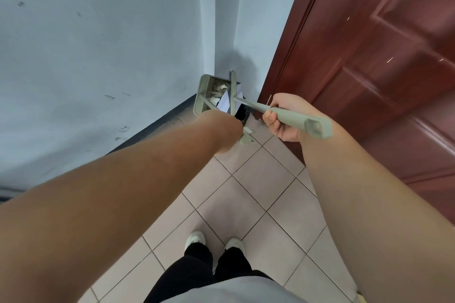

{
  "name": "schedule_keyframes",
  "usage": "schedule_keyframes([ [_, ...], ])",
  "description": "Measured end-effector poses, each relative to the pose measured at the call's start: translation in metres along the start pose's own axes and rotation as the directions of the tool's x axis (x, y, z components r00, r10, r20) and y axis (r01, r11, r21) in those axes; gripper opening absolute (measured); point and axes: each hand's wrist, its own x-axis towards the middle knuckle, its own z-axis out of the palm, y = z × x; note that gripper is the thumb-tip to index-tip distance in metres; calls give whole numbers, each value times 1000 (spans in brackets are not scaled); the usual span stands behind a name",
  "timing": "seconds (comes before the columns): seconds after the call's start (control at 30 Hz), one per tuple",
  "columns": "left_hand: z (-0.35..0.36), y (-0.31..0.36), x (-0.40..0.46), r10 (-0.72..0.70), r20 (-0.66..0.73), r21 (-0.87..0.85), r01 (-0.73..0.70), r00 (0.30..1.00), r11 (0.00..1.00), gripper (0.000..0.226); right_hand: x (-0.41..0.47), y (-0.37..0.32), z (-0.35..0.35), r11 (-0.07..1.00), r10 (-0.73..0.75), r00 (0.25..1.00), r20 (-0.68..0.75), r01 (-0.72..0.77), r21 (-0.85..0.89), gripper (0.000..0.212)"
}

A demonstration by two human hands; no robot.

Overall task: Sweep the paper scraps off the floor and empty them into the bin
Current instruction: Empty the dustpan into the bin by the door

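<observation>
My right hand (279, 118) is fisted round the broom handle (293, 122), left hand (227, 134) grips the dustpan (200, 94) w/ paper scraps (222, 86) tilted over the dark bin (242, 113) in the corner — a sloppy tip could spill scraps onto the tile floor (258, 187), one already lies by the bin.

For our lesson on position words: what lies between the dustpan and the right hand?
In the head view, the broom: its head stands by the dustpan, its handle runs into the right hand.

Bare forearms, grey top (229, 290), black trousers (197, 268), white shoes (195, 238).
</observation>
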Motion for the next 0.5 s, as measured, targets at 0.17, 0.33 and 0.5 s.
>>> schedule_keyframes([
  [0.17, 3, 0, -4, 12, 5, 17, -12, 1000, 1000, 24, -10, -7, 4, 1000, -24, 1000, -13, 24, 5, 18],
  [0.33, -6, -5, -5, 7, 52, 48, -10, 999, 999, 22, -18, -13, 9, 999, -30, 999, -27, 30, -13, 19],
  [0.5, -18, 0, -6, 22, 119, 79, -31, 993, 996, 23, -27, -22, 17, 999, -27, 998, -48, 26, -25, 19],
])
